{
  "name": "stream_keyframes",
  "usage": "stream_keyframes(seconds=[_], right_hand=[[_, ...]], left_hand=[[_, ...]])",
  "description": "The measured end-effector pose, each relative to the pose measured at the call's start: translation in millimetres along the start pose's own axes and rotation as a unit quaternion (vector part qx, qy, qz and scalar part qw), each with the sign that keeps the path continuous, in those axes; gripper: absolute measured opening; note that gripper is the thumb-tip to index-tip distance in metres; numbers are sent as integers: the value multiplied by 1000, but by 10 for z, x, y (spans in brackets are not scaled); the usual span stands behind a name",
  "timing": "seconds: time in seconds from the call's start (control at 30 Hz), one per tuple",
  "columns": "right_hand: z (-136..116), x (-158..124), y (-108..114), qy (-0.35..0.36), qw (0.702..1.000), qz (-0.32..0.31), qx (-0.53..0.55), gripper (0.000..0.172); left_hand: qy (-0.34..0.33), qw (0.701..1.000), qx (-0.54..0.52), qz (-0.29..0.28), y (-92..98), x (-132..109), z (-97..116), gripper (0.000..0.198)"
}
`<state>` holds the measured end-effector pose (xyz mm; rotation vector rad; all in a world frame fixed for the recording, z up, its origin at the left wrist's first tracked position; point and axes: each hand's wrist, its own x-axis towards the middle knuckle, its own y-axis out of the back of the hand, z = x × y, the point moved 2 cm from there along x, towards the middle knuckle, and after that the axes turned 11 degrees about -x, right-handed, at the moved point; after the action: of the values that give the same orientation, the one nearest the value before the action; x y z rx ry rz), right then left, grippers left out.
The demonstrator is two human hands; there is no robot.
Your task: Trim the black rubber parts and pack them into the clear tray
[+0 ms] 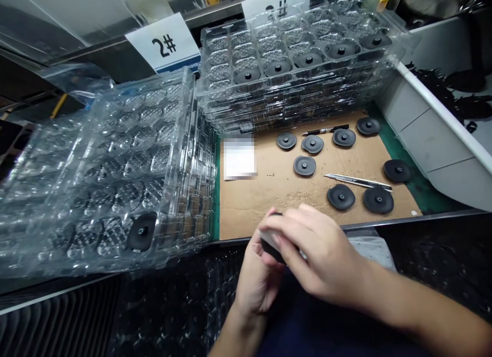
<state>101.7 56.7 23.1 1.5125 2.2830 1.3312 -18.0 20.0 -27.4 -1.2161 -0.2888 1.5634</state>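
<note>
Both my hands meet at the bottom centre, around a dark rounded piece. My left hand grips it from the left and below. My right hand wraps over it from the right, its fingers bent across the top, and a pale sliver shows under those fingers. Several similar black discs with a raised centre, such as one black disc, lie on the brown cardboard beyond my hands. A slim silver knife lies between discs, and a pen lies farther back.
A stack of clear trays stands on the left, with one disc in its front corner. Another clear tray stack at the back holds several discs. A white paper lies on the cardboard. At the right is a white bin.
</note>
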Motion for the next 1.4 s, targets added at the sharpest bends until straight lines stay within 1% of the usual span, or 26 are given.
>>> stream_keyframes(seconds=[0.03, 0.07, 0.1, 0.17, 0.2, 0.23, 0.3, 0.33, 0.37, 0.43, 0.5, 0.53, 0.6, 0.67, 0.73, 0.77, 0.83, 0.9, 0.97, 1.03, 1.13, 1.23, 1.27, 1.3, 1.33, 1.4], right_hand=[[2, 2, 22, 6, 1000, 24, -11, 25], [1, -13, 43, 22, 999, 32, -7, 27], [0, -44, 62, 42, 999, 19, 8, 28], [15, -136, 99, 61, 997, -39, 39, 28], [33, -182, 122, 49, 996, -59, 38, 28], [55, -217, 147, 24, 997, -65, 22, 28], [94, -237, 188, -27, 998, -47, -36, 29], [105, -220, 198, -36, 997, -27, -64, 29], [111, -188, 197, -26, 996, -5, -85, 29], [124, -108, 163, 23, 994, 33, -101, 28], [167, -40, 99, 55, 994, 51, -82, 28], [201, -19, 63, 53, 995, 48, -67, 29], [281, -5, 1, 17, 999, 29, -39, 31], [360, -26, -28, -29, 1000, 10, -2, 34], [439, -73, -12, -94, 995, 5, 43, 32], [481, -106, 8, -137, 989, 7, 62, 30], [563, -194, 57, -232, 969, 12, 79, 26], [636, -310, 89, -313, 947, 8, 75, 26], [696, -436, 79, -359, 931, -2, 62, 28], [742, -548, 30, -372, 927, -11, 55, 28], [751, -630, -40, -359, 932, -4, 50, 25], [615, -556, 9, -334, 942, 42, -3, 23], [533, -495, 50, -310, 948, 65, -26, 24], [438, -420, 92, -269, 958, 85, -46, 28], [337, -336, 126, -209, 971, 94, -60, 32], [149, -174, 159, -68, 993, 78, -62, 36]], left_hand=[[1, 1000, 9, -3, -30, -10, 7, 61], [3, 1000, 14, -11, -57, -22, 16, 60], [1, 1000, 13, -20, -76, -34, 27, 59], [-4, 999, 5, -34, -81, -49, 51, 63], [-4, 999, 2, -37, -69, -49, 60, 66], [0, 999, 0, -37, -52, -44, 66, 68], [12, 999, -6, -44, -25, -25, 75, 68], [15, 999, -13, -51, -20, -16, 82, 65], [15, 998, -23, -57, -21, -11, 93, 61], [9, 997, -37, -62, -37, -16, 122, 57], [8, 998, -36, -45, -47, -33, 148, 59], [8, 999, -33, -33, -45, -39, 155, 61], [8, 999, -31, -10, -24, -40, 155, 60], [27, 999, -42, -20, 7, -19, 133, 56], [70, 993, -66, -67, 31, 15, 103, 58], [93, 988, -80, -95, 40, 34, 92, 60], [123, 976, -107, -141, 53, 71, 89, 64], [135, 969, -124, -164, 59, 109, 103, 64], [143, 964, -135, -181, 52, 141, 122, 62], [146, 960, -141, -193, 39, 165, 138, 61], [149, 959, -136, -198, 24, 178, 145, 61], [154, 960, -123, -197, 27, 158, 128, 61], [154, 962, -118, -194, 31, 147, 117, 61], [150, 965, -108, -188, 37, 136, 105, 61], [143, 969, -96, -177, 44, 125, 92, 64], [133, 978, -62, -146, 57, 103, 68, 71]])
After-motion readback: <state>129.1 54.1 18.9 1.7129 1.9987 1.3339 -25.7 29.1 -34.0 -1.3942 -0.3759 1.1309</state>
